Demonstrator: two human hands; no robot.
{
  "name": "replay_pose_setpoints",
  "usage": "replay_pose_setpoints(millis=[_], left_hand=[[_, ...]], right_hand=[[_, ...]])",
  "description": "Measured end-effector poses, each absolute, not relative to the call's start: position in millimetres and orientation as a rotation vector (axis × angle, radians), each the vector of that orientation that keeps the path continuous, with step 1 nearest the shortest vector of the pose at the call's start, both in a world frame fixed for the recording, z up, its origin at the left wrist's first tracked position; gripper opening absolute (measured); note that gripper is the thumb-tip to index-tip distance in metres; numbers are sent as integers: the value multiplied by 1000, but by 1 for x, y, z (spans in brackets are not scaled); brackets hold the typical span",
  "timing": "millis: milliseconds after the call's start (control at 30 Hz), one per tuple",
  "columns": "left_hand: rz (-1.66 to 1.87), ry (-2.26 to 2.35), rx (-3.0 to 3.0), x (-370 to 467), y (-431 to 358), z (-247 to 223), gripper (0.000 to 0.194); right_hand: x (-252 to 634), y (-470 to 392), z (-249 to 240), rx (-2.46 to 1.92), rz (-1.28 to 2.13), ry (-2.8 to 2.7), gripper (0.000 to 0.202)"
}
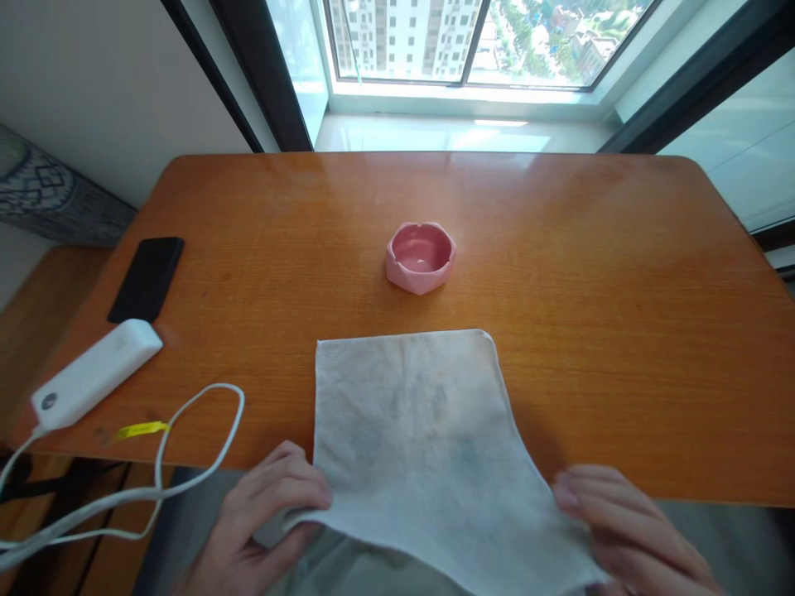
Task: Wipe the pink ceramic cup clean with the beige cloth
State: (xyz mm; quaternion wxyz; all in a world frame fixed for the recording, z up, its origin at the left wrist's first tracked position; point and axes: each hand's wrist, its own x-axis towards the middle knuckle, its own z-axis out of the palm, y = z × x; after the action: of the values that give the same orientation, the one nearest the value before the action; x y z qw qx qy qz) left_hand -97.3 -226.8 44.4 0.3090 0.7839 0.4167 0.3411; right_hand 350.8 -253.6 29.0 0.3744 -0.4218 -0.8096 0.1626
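A pale grey-white cloth (416, 422) with faint dark stains lies over the front edge of the wooden table, its far part flat and its near part hanging towards the lap. At its near left corner, my left hand (267, 513) pinches the cloth between thumb and fingers. My right hand (633, 530) grips the near right corner, with the thumb mostly hidden at the bottom of the view. Beyond the cloth, a pink faceted bowl (421, 258) stands upright on the table, touched by neither hand.
A black phone (146, 279) lies at the table's left side. Nearer is a white power strip (96, 374) with a looped white cable (239, 414) and yellow tag (142, 430). The wooden table (621, 331) reaches a window (472, 41) at the back.
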Motion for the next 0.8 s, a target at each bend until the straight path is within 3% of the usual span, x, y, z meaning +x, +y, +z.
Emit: replay_pose_setpoints(millis=[100, 300, 433, 800], left_hand=[[957, 1291, 1937, -84, -211, 47, 11], [929, 1672, 1943, -69, -159, 31, 14], [891, 1782, 1935, -66, -133, 21, 22], [854, 1923, 1577, -71, -123, 27, 33]], right_hand=[[316, -195, 49, -1099, 548, -2066, 25], [291, -118, 40, -1396, 489, -1993, 6], [295, -104, 25, -1508, 328, -2066, 7], [295, -95, 17, -1540, 404, -1916, 9]])
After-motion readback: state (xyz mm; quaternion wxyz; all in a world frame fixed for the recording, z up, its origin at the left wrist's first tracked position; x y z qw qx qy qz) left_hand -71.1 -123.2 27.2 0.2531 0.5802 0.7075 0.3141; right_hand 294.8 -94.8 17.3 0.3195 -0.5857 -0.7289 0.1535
